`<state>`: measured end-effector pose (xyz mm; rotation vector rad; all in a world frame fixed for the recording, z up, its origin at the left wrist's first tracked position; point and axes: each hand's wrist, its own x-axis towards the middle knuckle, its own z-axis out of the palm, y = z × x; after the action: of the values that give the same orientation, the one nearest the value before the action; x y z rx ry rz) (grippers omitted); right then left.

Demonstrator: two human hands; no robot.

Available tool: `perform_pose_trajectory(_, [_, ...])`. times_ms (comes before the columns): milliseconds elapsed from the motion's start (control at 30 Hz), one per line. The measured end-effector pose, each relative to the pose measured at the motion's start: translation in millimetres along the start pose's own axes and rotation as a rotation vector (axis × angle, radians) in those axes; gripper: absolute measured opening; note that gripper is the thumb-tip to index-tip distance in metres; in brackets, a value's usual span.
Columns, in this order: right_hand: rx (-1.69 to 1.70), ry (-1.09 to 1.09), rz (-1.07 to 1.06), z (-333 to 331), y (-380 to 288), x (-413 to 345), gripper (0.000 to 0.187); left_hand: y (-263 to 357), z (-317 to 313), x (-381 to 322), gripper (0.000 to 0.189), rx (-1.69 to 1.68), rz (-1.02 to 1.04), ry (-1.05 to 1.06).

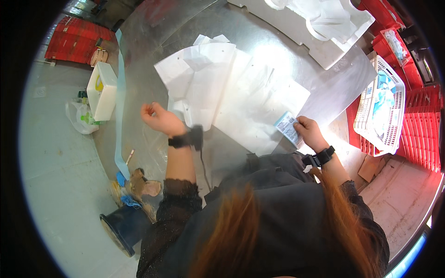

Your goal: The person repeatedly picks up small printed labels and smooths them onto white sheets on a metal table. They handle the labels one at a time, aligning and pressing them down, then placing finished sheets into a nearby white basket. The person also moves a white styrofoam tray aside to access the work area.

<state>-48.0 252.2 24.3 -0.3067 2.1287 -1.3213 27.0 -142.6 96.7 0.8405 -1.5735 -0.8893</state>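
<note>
My right hand [309, 129] grips a flat, light-blue and white packet [288, 128] with printing on it, at the near right edge of a spread of white sheets. My left hand [158, 116] is raised with its fingers curled, left of those sheets; whether something small lies within the fingers is hidden. The white sheets [240, 93] lie creased and overlapping on a metal table [139, 80]. A long light-blue strip [120, 90] runs along the table's left side.
A white foam box [295, 31] with white sheets stands at the far right. A white basket [396, 104] holding blue-and-white packets is at right, beside red crates [422, 125]. At left are a white container [107, 93] and a plastic bag [78, 116]; a black bin [125, 226] stands lower left.
</note>
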Motion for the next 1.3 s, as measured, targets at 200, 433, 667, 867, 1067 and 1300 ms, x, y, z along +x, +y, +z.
perform_pose_trajectory(200, [-0.168,0.018,-0.104,40,-27,7,0.027,22,30,-124,0.008,0.096,-0.385,-1.609])
perform_pose_trajectory(433, [-0.031,-0.022,-0.13,38,-35,25,0.029,20,39,-143,0.015,0.063,-0.786,-1.522])
perform_pose_trajectory(667, [-0.293,-0.018,-0.082,67,-39,73,0.034,12,38,-137,0.019,0.355,-0.229,-1.243])
perform_pose_trajectory(867, [-0.459,0.073,-0.065,76,-41,79,0.039,0,41,-148,0.01,0.278,0.39,-1.117])
perform_pose_trajectory(1067, [-0.346,-0.112,-0.03,-13,5,23,0.031,-6,38,-156,0.01,0.162,0.494,-1.337])
perform_pose_trajectory(1300, [0.033,0.128,-0.146,-30,15,-1,0.017,-32,47,-181,0.011,-0.094,0.205,-1.502])
